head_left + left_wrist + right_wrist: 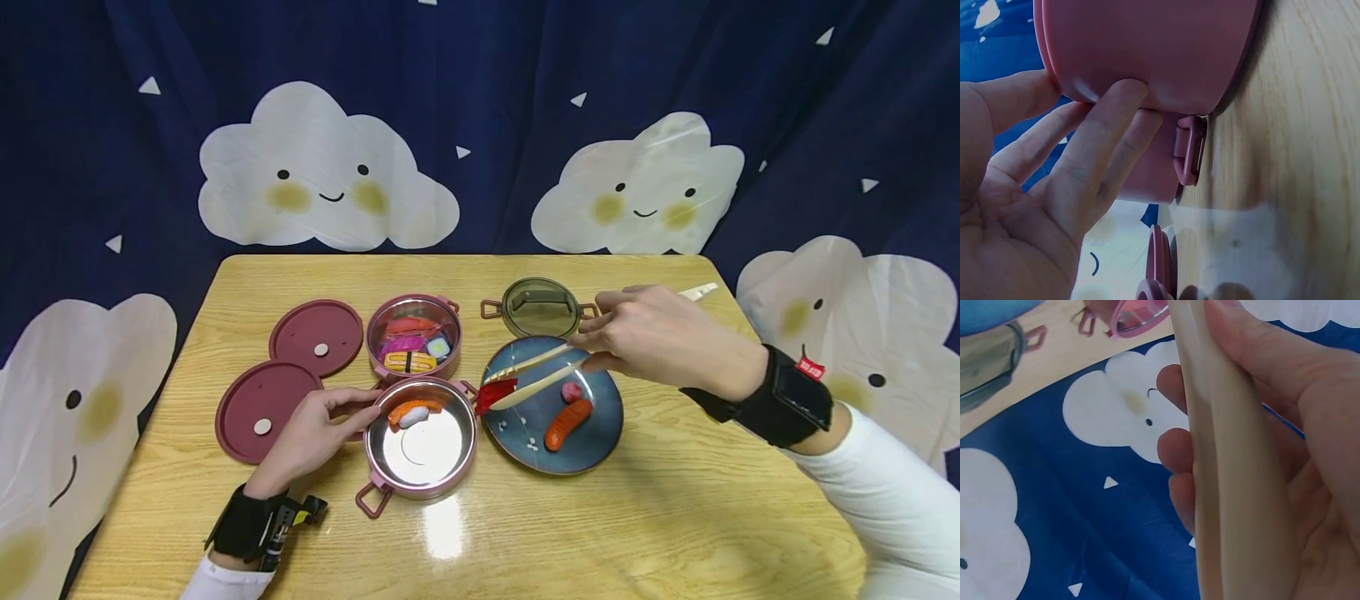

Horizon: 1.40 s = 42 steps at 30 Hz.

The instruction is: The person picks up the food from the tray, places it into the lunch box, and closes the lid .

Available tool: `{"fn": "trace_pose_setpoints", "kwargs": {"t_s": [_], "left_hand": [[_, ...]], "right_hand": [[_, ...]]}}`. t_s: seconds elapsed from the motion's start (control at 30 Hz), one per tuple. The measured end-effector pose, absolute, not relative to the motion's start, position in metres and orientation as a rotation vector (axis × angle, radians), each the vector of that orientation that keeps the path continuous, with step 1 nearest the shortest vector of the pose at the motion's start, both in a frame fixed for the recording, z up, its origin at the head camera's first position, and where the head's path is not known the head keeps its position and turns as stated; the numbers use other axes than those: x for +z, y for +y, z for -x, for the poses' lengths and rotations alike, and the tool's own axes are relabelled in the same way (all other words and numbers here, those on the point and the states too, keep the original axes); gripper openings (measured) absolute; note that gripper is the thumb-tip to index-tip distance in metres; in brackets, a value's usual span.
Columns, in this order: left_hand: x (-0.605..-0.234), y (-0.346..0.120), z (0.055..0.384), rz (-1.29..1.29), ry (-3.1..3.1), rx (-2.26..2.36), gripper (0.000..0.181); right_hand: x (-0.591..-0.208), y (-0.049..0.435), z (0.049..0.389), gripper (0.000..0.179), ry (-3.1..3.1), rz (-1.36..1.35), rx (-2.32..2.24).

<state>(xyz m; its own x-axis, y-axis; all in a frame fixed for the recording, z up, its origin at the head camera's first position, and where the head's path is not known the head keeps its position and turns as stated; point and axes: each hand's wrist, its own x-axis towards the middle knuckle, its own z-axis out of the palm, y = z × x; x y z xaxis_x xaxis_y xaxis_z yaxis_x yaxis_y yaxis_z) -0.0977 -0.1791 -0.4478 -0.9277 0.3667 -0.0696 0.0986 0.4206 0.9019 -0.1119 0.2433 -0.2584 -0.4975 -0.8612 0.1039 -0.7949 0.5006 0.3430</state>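
My right hand grips beige tongs, and their tips pinch a glossy red food piece near the right rim of the front pink pot. In the right wrist view, thumb and fingers wrap round the beige tongs. My left hand steadies that pot at its left side. The left wrist view has the fingers lying fairly straight against the pot's outer wall. Inside the pot lies an orange-topped toy sushi. Under the tongs, a blue plate bears a sausage and a small pink-red piece.
Behind the front pot stands a second pink pot with several toy foods, including a yellow piece with a dark band. Two maroon lids lie at the left. A glass lid with side handles is behind the plate.
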Motion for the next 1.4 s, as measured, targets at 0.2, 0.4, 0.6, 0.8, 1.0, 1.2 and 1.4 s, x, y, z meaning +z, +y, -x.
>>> {"fn": "trace_pose_setpoints", "kwargs": {"t_s": [0.2,0.4,0.6,0.8,1.0,1.2,1.4], "left_hand": [[-0.448,-0.178,0.099,-0.409,2.438,1.495,0.032],[-0.448,-0.179,0.098,-0.399,2.446,1.492,0.031],[-0.449,-0.180,0.098,-0.404,2.438,1.503,0.030],[-0.448,-0.179,0.098,-0.407,2.435,1.499,0.031],[-0.448,-0.179,0.099,-0.412,2.445,1.490,0.030],[-0.451,-0.179,0.100,-0.407,2.431,1.496,0.030],[-0.453,-0.179,0.100,-0.395,2.408,1.512,0.031]], "right_hand": [[-0.257,0.234,0.110,0.030,-2.410,-1.461,-0.365],[-0.254,0.224,0.108,0.031,-2.361,-1.493,-0.364],[-0.258,0.208,0.109,0.033,-2.338,-1.515,-0.417],[-0.268,0.194,0.113,0.033,-2.319,-1.533,-0.415],[-0.282,0.183,0.114,0.031,-2.299,-1.550,-0.400],[-0.297,0.172,0.116,0.029,-2.299,-1.562,-0.381],[-0.310,0.165,0.118,0.028,-2.313,-1.575,-0.392]]}}
